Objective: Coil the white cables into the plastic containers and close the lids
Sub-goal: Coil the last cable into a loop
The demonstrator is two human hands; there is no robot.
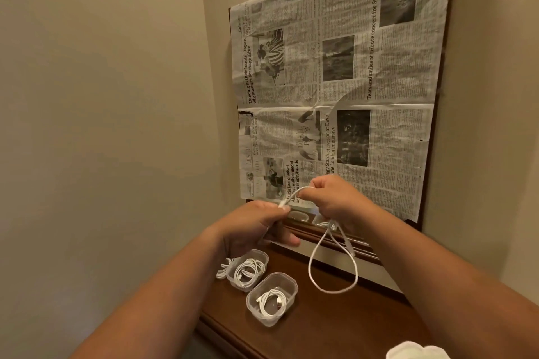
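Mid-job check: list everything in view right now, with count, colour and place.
wooden top: one, brown, below the wall
held cable: one, white, hanging in a loop above the wooden top
near container: one, clear, lidless, on the wooden top, coiled white cable inside
far container: one, clear, lidless, behind the near one, coiled white cable inside
loose cables: small bunch, white, left of the far container
newspaper: one spread, grey print, covering a dark-framed panel on the wall
white object: one, bottom right edge, cut off, unidentifiable
left hand: pinches the held cable's end
right hand: grips the held cable above its hanging loop
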